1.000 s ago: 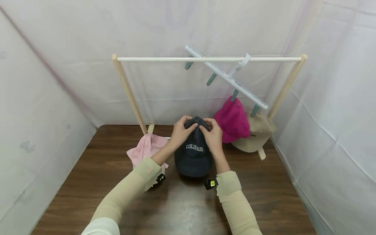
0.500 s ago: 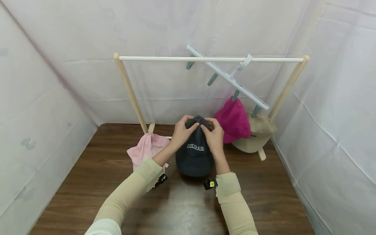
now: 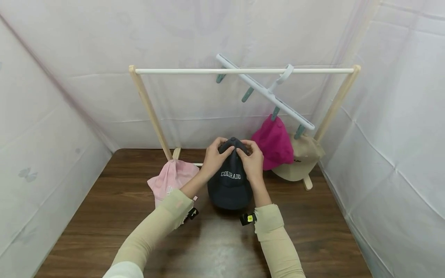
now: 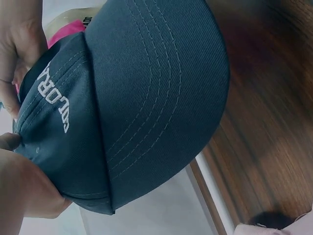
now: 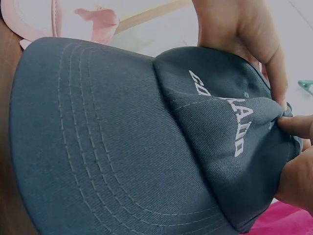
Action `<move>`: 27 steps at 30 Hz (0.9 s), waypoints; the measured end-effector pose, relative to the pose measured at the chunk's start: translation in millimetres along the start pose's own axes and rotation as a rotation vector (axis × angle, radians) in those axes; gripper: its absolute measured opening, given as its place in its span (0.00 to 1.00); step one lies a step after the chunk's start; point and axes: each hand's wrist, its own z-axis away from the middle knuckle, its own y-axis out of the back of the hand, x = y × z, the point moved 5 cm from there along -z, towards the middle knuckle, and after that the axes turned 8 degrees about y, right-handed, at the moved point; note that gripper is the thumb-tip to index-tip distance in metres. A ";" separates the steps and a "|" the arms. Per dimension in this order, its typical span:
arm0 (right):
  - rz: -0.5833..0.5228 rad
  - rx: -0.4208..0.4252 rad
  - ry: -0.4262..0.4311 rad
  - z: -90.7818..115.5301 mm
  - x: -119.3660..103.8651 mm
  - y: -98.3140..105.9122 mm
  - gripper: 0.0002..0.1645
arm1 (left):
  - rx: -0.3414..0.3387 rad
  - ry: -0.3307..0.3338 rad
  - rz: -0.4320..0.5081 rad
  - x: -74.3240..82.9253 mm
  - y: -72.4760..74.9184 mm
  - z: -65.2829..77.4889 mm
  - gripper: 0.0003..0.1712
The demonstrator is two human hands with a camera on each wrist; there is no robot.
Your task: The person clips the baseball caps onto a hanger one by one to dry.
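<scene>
A dark navy baseball cap with white COLORADO lettering hangs brim-down between both hands in the head view. My left hand pinches its crown from the left, thumb near the top button. From the right, my right hand pinches the crown the same way, the two thumbs close together. Between the thumbs the front fabric is creased, as the right wrist view of the cap shows. Most of the fingers are hidden behind the crown. In the left wrist view the brim fills the middle.
A white hanger with teal clips hangs slanted from the white rail of a wooden rack. Clipped to it are a magenta cap and a beige cap. A pink cap lies on the wooden table at left.
Both hands keep their pinch on the navy cap, which stays in nearly the same place. The whole head view has shifted slightly.
</scene>
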 end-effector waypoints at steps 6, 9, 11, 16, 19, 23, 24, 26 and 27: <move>-0.012 0.001 0.029 -1.2 -3.5 3.1 0.15 | 0.005 -0.006 0.005 3.2 -2.3 -1.8 0.14; -0.008 0.011 0.037 -2.6 -5.3 4.8 0.15 | 0.005 -0.002 -0.002 4.7 -3.4 -3.1 0.14; -0.003 0.018 0.041 -3.9 -6.4 6.0 0.15 | 0.004 -0.002 -0.004 6.2 -4.0 -3.9 0.15; -0.008 0.026 0.042 -6.9 -8.3 8.2 0.15 | -0.006 -0.011 0.006 10.6 -5.9 -6.8 0.15; -0.007 0.032 0.040 -8.7 -8.2 9.5 0.15 | -0.011 -0.015 0.011 12.8 -7.1 -8.7 0.14; -0.012 0.040 0.033 -9.2 -7.8 10.6 0.15 | -0.014 -0.020 0.007 14.2 -8.5 -10.0 0.14; -0.014 0.041 0.031 -9.1 -7.7 10.7 0.15 | -0.011 -0.021 0.004 14.2 -8.6 -10.4 0.14; -0.022 0.046 0.031 -9.6 -7.9 11.2 0.16 | -0.014 -0.020 -0.002 14.9 -8.9 -11.0 0.15; -0.022 0.046 0.030 -10.0 -8.1 11.4 0.16 | -0.015 -0.019 -0.005 15.3 -8.9 -11.6 0.15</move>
